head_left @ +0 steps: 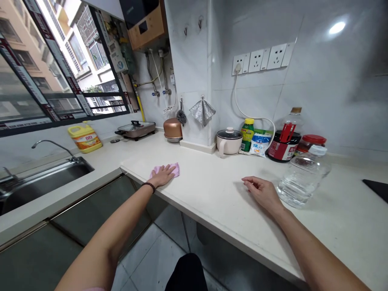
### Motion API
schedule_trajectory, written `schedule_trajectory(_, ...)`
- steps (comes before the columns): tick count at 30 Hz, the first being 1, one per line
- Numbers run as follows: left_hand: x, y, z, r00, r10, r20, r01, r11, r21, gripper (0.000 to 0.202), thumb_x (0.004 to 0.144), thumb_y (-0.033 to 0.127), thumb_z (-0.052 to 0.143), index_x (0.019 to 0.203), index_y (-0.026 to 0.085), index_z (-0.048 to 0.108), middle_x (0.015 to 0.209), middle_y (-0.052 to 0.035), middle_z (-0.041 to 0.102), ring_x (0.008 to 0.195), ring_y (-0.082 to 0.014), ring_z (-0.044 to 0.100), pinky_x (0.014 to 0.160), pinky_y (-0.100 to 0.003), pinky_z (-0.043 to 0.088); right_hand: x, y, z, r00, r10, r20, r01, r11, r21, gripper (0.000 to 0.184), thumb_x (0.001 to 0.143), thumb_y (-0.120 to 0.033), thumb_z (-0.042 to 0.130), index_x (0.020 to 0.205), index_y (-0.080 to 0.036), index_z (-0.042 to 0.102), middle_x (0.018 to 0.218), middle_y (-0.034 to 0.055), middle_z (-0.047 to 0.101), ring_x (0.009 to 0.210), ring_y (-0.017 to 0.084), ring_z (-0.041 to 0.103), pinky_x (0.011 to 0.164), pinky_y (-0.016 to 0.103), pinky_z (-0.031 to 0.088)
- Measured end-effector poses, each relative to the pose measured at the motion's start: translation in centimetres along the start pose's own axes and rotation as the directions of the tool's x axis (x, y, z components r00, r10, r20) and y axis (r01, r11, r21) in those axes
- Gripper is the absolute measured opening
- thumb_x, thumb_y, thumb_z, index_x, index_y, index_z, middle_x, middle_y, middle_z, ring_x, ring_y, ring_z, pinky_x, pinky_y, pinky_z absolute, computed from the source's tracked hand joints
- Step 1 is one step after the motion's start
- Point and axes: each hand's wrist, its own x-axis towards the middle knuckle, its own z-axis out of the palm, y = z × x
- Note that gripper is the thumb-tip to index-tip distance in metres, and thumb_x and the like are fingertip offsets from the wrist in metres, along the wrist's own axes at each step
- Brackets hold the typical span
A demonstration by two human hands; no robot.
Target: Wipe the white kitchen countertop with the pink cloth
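My left hand [163,175] lies flat with spread fingers on a pink cloth [175,170], pressing it against the white countertop [209,192] near the front edge. A dark beaded bracelet is on that wrist. Farther right, my right hand [261,190] rests its side on the counter, fingers loosely bent with a gap by the thumb, and nothing shows in it. Just beside this hand stands a large clear plastic bottle [298,180] with a white cap, holding clear liquid.
Along the wall stand a lidded pink pot [229,141], a green bottle [247,135], a blue-white packet [260,144] and a dark jar [281,147]. To the left are an electric pan [136,130], a yellow jug [85,138] and a sink [60,178]. A black object [377,189] lies far right.
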Motion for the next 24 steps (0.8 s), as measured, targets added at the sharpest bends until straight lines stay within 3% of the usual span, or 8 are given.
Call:
schedule_trajectory(3, -0.2, -1.6, 0.6, 0.994, -0.090, -0.067, 0.089, 0.996, -0.023, 0.062, 0.099, 0.053, 0.021, 0.158, 0.038, 0.023, 0.166, -0.0024, 0.016, 0.151, -0.0377, 0.013, 0.110, -0.072, 0.018, 0.0, 0.0, -0.2, 1.000, 0.000, -0.009, 0.000, 1.000, 0.006, 0.037, 0.087, -0.047, 0.057, 0.105, -0.020, 0.076, 0.077, 0.0020, 0.072, 0.066, 0.018, 0.063, 0.062, 0.029, 0.046)
schedule_trajectory(6, -1.0, -0.3, 1.6, 0.986, -0.118, -0.118, 0.115, 0.993, -0.038, 0.062, 0.099, 0.052, 0.021, 0.158, 0.034, 0.025, 0.166, -0.0038, 0.018, 0.150, -0.0378, 0.015, 0.112, -0.071, 0.014, -0.1, -0.3, -0.2, 1.000, -0.028, -0.012, 0.028, 1.000, 0.008, 0.040, 0.087, -0.049, 0.058, 0.105, -0.019, 0.075, 0.079, 0.0033, 0.072, 0.065, 0.018, 0.062, 0.062, 0.030, 0.047)
schedule_trajectory(10, -2.5, 3.1, 2.9, 0.984, 0.050, -0.168, -0.058, 0.998, -0.040, 0.060, 0.099, 0.052, 0.024, 0.156, 0.036, 0.028, 0.165, -0.0008, 0.022, 0.150, -0.0354, 0.016, 0.115, -0.066, 0.010, -0.5, -1.7, 0.5, 0.993, -0.111, -0.049, 0.112, 0.993, 0.027, 0.043, 0.085, -0.050, 0.062, 0.109, -0.017, 0.073, 0.084, 0.0061, 0.072, 0.067, 0.017, 0.061, 0.062, 0.030, 0.050)
schedule_trajectory(14, -3.2, 4.9, 3.4, 0.965, 0.136, -0.225, -0.159, 0.983, -0.087, 0.059, 0.098, 0.052, 0.027, 0.154, 0.034, 0.034, 0.163, -0.0017, 0.027, 0.149, -0.0341, 0.018, 0.116, -0.063, 0.007, -0.8, -4.1, 0.8, 0.952, -0.241, -0.190, 0.246, 0.969, -0.001, 0.048, 0.083, -0.051, 0.065, 0.117, -0.017, 0.067, 0.102, 0.0097, 0.072, 0.081, 0.021, 0.066, 0.077, 0.037, 0.055)
schedule_trajectory(17, -3.1, 4.9, 3.4, 0.959, 0.126, -0.252, -0.168, 0.974, -0.152, 0.057, 0.097, 0.050, 0.032, 0.151, 0.033, 0.039, 0.161, -0.0023, 0.032, 0.148, -0.0344, 0.019, 0.116, -0.062, 0.006, -1.2, -6.0, -0.7, 0.845, -0.346, -0.407, 0.319, 0.938, -0.137, 0.056, 0.082, -0.052, 0.067, 0.125, -0.017, 0.061, 0.120, 0.0132, 0.066, 0.104, 0.027, 0.064, 0.093, 0.045, 0.052)
schedule_trajectory(20, -3.0, 4.6, 3.5, 0.954, 0.101, -0.283, -0.164, 0.964, -0.208, 0.055, 0.096, 0.047, 0.035, 0.148, 0.032, 0.043, 0.159, -0.0040, 0.037, 0.146, -0.0347, 0.021, 0.115, -0.062, 0.005, -2.5, -6.6, -4.7, 0.669, -0.396, -0.629, 0.295, 0.918, -0.264, 0.075, 0.076, -0.054, 0.073, 0.136, -0.015, 0.051, 0.136, 0.0167, 0.055, 0.125, 0.033, 0.054, 0.104, 0.051, 0.046)
schedule_trajectory(22, -3.1, 4.6, 3.5, 0.950, 0.085, -0.302, -0.159, 0.960, -0.229, 0.054, 0.095, 0.047, 0.036, 0.146, 0.032, 0.045, 0.157, -0.0049, 0.038, 0.145, -0.0351, 0.022, 0.115, -0.062, 0.004, -3.8, -5.6, -8.4, 0.574, -0.372, -0.730, 0.230, 0.928, -0.293, 0.089, 0.071, -0.057, 0.076, 0.142, -0.016, 0.043, 0.143, 0.0181, 0.049, 0.131, 0.036, 0.049, 0.107, 0.054, 0.043)
schedule_trajectory(24, -3.1, 4.7, 3.6, 0.946, 0.076, -0.315, -0.156, 0.959, -0.235, 0.052, 0.095, 0.048, 0.037, 0.144, 0.033, 0.047, 0.156, -0.0051, 0.040, 0.144, -0.0351, 0.024, 0.115, -0.062, 0.004, -5.2, -3.4, -11.9, 0.541, -0.279, -0.793, 0.100, 0.958, -0.269, 0.097, 0.067, -0.059, 0.079, 0.146, -0.019, 0.037, 0.148, 0.0182, 0.044, 0.133, 0.037, 0.047, 0.108, 0.057, 0.043)
